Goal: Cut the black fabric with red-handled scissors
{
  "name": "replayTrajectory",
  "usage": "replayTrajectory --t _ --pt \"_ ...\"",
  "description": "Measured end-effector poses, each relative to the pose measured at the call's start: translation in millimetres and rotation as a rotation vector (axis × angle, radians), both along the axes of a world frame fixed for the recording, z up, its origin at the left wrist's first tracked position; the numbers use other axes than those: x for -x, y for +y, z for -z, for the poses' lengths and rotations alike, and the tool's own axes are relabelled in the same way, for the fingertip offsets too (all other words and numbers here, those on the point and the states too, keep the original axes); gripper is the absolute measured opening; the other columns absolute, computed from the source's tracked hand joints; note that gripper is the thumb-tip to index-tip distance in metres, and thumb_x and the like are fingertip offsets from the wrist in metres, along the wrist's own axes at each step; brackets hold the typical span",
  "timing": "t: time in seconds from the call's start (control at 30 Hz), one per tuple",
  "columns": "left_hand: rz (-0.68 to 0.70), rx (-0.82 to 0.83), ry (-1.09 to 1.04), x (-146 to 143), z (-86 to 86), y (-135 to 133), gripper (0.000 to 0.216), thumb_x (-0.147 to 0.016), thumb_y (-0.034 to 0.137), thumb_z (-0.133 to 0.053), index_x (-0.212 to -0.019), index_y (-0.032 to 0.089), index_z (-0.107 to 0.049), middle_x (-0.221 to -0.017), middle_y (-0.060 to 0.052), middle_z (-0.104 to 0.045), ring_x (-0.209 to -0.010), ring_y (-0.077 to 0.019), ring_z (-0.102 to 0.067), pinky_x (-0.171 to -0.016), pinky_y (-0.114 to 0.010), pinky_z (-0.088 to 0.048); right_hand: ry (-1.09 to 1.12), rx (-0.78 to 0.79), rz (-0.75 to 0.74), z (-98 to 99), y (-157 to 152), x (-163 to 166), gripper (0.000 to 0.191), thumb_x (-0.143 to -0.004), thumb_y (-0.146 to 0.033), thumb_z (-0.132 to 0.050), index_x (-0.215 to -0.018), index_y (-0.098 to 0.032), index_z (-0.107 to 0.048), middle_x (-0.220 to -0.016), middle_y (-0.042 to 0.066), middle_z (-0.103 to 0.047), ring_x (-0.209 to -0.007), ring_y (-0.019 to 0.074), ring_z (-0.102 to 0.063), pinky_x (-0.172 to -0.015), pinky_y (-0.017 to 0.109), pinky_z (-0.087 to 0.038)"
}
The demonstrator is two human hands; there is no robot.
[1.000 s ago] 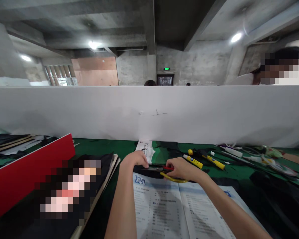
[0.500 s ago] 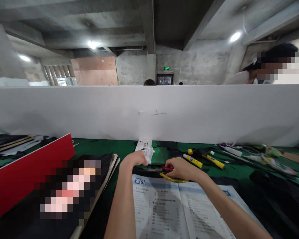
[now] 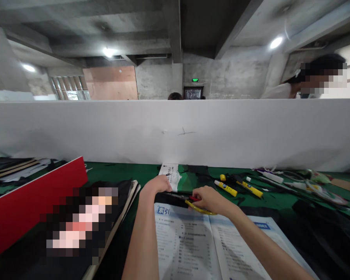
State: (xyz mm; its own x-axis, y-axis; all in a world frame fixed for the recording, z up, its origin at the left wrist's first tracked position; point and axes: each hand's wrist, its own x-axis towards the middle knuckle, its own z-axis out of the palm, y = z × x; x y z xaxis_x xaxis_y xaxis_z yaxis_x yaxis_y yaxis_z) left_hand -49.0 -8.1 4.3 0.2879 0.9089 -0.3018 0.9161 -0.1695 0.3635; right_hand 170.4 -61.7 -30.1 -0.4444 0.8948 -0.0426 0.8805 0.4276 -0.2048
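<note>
My right hand (image 3: 211,199) is closed around the yellow and red handles of a pair of scissors (image 3: 192,202), whose blades point left over a strip of black material (image 3: 170,196). My left hand (image 3: 159,183) pinches the far left end of that black strip, fingers curled down on it. Both hands work just beyond the top edge of an open printed booklet (image 3: 198,245) lying on the green table mat (image 3: 116,173).
Yellow markers (image 3: 226,188) and other pens lie to the right with cables (image 3: 297,182). A red board (image 3: 32,202) leans at left beside dark sheets (image 3: 116,206). A white partition (image 3: 175,132) closes the desk's far side; a person stands beyond it at right.
My right hand with the scissors has slid slightly left and nearer along the black strip. My left hand stays put on the strip's end.
</note>
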Motion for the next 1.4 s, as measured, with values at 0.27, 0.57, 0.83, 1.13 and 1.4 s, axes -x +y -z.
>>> replayTrajectory --t 0.27,0.57,0.83,1.13,1.4 --pt "-0.085 -0.026 0.015 -3 -7.2 2 0.022 -0.092 0.033 -0.060 -0.105 0.017 -0.063 -0.109 -0.004 -0.064 -0.096 -0.0218 -0.063 -0.082 -0.039 -0.053 -0.008 -0.020 -0.020 15.4 3 -1 0.039 -0.090 -0.055 -0.051 -0.082 -0.018 -0.062 -0.073 -0.002 -0.062 -0.066 0.0122 -0.059 -0.065 0.031 -0.049" --pt "-0.132 -0.038 -0.005 -4 -10.1 2 0.025 -0.091 0.033 -0.061 -0.109 0.015 -0.061 -0.111 -0.005 -0.063 -0.096 -0.0217 -0.063 -0.082 -0.040 -0.054 -0.143 -0.093 0.007 4.5 -8 8 0.029 -0.092 -0.044 -0.055 -0.085 -0.017 -0.063 -0.084 0.000 -0.065 -0.079 0.0150 -0.063 -0.076 0.036 -0.051" --pt "-0.264 -0.163 -0.034 5 -5.9 13 0.025 -0.092 0.034 -0.059 -0.110 0.016 -0.061 -0.113 -0.006 -0.063 -0.098 -0.0215 -0.063 -0.084 -0.041 -0.053 -0.185 -0.169 0.122 0.7 -8 8 0.028 -0.092 -0.043 -0.055 -0.092 -0.016 -0.063 -0.090 0.002 -0.066 -0.086 0.0170 -0.063 -0.082 0.040 -0.050" --pt "-0.202 -0.103 -0.076 3 7.6 21 0.024 -0.091 0.032 -0.061 -0.109 0.017 -0.061 -0.110 -0.006 -0.063 -0.094 -0.0197 -0.064 -0.081 -0.039 -0.054 -0.038 -0.165 0.439 0.2 11 -21 0.046 -0.089 -0.058 -0.050 -0.105 -0.016 -0.059 -0.089 0.003 -0.065 -0.081 0.0175 -0.063 -0.078 0.040 -0.050" --pt "-0.208 -0.220 -0.013 -8 33.0 17 0.027 -0.090 0.032 -0.062 -0.113 0.017 -0.060 -0.119 -0.007 -0.060 -0.105 -0.0235 -0.060 -0.089 -0.045 -0.050 0.135 -0.026 0.464 9.1 19 -41 0.038 -0.088 -0.052 -0.057 -0.101 -0.016 -0.060 -0.094 0.003 -0.064 -0.085 0.0177 -0.062 -0.080 0.040 -0.050"
